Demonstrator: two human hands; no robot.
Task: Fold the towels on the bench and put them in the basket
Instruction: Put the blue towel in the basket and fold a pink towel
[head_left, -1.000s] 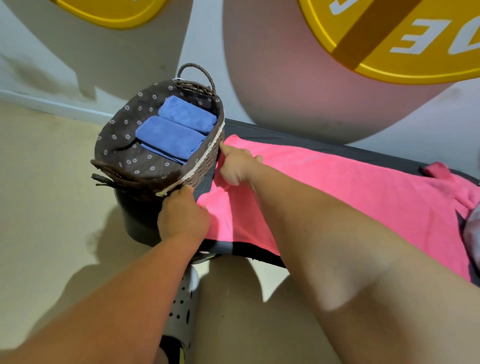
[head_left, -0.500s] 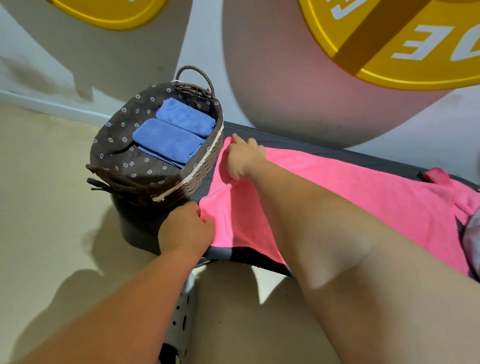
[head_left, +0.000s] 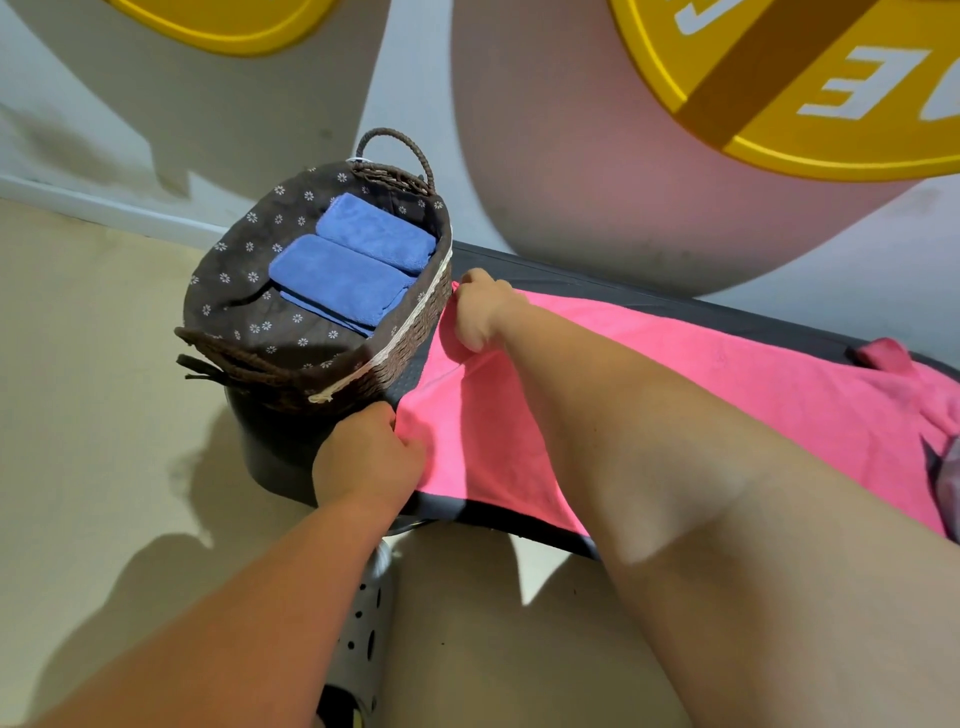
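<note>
A pink towel (head_left: 737, 384) lies spread along the dark bench (head_left: 675, 306). My left hand (head_left: 369, 462) pinches its near left corner at the bench's front edge. My right hand (head_left: 480, 314) grips the far left corner, right beside the basket. The woven brown basket (head_left: 405, 353) with a flowered lining stands at the bench's left end and holds two folded blue towels (head_left: 348, 280). My right forearm crosses over the pink towel.
Another bunched pink cloth (head_left: 904, 369) lies at the bench's right end, with a grey item (head_left: 948, 467) at the frame edge. A wall with yellow signs stands behind the bench. Beige floor spreads to the left. My white shoe (head_left: 358, 644) is below.
Both hands have drawn the towel's left edge slightly away from the basket; the right hand's fingers have curled onto the far corner.
</note>
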